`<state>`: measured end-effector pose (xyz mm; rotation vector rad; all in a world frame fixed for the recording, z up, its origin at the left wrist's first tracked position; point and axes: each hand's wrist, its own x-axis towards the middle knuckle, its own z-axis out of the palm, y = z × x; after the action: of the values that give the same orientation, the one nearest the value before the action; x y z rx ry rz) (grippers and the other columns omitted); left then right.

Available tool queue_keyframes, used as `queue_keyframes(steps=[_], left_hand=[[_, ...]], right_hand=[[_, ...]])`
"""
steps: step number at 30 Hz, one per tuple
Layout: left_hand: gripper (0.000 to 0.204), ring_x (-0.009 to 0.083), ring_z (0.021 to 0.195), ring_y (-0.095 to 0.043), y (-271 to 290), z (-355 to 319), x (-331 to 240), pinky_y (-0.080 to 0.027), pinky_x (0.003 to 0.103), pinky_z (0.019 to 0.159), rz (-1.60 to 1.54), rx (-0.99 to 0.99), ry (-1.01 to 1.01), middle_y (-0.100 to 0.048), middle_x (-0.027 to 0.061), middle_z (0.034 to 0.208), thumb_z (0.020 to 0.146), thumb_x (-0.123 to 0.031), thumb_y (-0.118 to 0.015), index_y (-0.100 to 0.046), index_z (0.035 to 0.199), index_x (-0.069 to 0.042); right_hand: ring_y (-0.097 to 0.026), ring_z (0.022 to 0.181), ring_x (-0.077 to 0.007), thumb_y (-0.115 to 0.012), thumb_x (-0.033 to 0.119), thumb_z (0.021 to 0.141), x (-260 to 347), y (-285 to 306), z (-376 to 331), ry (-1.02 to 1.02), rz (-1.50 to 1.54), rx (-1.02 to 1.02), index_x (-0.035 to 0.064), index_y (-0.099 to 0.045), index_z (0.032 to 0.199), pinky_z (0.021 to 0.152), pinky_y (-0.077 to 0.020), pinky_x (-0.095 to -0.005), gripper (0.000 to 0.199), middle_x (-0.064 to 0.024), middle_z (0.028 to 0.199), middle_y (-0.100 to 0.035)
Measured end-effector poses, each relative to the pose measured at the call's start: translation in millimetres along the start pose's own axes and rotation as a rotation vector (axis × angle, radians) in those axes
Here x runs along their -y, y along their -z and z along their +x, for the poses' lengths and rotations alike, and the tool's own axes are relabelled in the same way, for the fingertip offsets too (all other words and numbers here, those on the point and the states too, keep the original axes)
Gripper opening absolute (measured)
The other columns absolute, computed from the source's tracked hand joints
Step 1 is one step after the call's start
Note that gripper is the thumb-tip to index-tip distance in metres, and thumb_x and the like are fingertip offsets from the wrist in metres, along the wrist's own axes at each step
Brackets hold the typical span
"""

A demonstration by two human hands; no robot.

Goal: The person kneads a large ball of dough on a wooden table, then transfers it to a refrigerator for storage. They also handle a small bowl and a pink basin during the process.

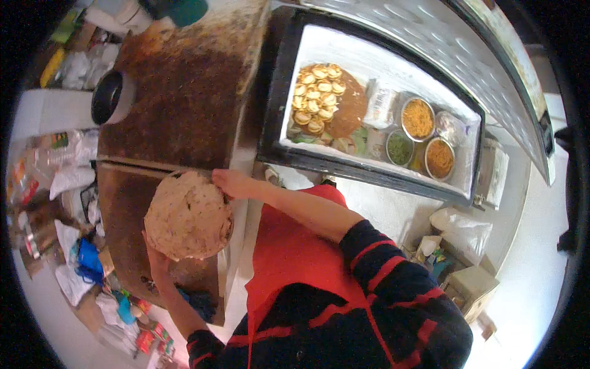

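A large round mound of pinkish-beige, lumpy dough-like mixture is between my hands over the brown tabletop. Its underside is hidden, so I cannot tell whether a bowl or tray holds it. My right hand grips its far right edge, fingers closed at the rim. Against its near left side is my left hand, with most fingers out of sight beneath or behind the mound.
On my right stands an open chest freezer holding pale round pieces and metal bowls of orange shreds and greens. Its lid is raised. A dark round pan sits at the table's left edge; bags crowd beyond.
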<state>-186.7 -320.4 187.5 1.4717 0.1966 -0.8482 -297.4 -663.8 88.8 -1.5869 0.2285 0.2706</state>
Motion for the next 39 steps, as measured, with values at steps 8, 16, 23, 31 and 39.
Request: queue_keyframes(steps=[8,16,23,31,39], left_hand=[[0.075,0.0231,0.139,-0.046,-62,-11,-7,-0.037,0.041,0.116,0.010,-0.034,0.089,-0.047,0.0056,0.153,0.104,-0.065,-0.033,-0.041,0.153,-0.010],[0.076,0.0220,0.141,-0.044,-227,27,-5,-0.035,0.038,0.117,0.081,0.124,0.149,-0.044,0.0052,0.156,0.104,-0.065,-0.030,-0.038,0.155,-0.008],[0.081,0.0225,0.132,-0.050,-456,126,60,-0.051,0.041,0.096,0.451,0.432,0.072,-0.055,0.0091,0.144,0.100,-0.073,-0.030,-0.052,0.145,-0.009],[0.080,0.0186,0.094,-0.068,-665,191,201,-0.061,0.036,0.071,0.517,0.798,0.000,-0.068,0.0084,0.117,0.099,-0.075,-0.026,-0.053,0.142,-0.012],[0.102,0.0373,0.143,-0.042,-707,250,321,-0.049,0.049,0.107,0.707,0.800,0.385,-0.030,0.0178,0.163,0.090,-0.086,-0.019,-0.023,0.162,-0.014]], right_hand=[[-0.065,0.091,-0.0356,-0.044,0.023,0.104,-1,34,-44,0.346,-0.158,-0.309,0.0045,-0.059,0.107,0.079,-0.0511,-0.0480,0.024,-0.0187,0.094,-0.066],[-0.064,0.091,-0.0384,-0.042,0.029,0.104,-9,182,-184,0.029,0.181,-0.409,0.0043,-0.059,0.102,0.082,-0.0491,-0.0456,0.030,-0.0194,0.093,-0.065],[-0.064,0.102,-0.0225,-0.026,0.046,0.109,-90,348,-311,-0.325,0.250,-0.758,0.0056,-0.061,0.127,0.088,-0.0500,-0.0441,0.056,-0.0120,0.119,-0.068],[-0.059,0.119,-0.0208,-0.026,0.055,0.107,-204,496,-421,-0.326,0.173,-0.917,0.0113,-0.044,0.148,0.098,-0.0498,-0.0363,0.063,-0.0059,0.138,-0.059],[-0.065,0.103,-0.0176,-0.028,0.068,0.102,-361,534,-430,-0.717,0.425,-1.010,0.0102,-0.051,0.140,0.070,-0.0515,-0.0327,0.073,-0.0049,0.127,-0.064]])
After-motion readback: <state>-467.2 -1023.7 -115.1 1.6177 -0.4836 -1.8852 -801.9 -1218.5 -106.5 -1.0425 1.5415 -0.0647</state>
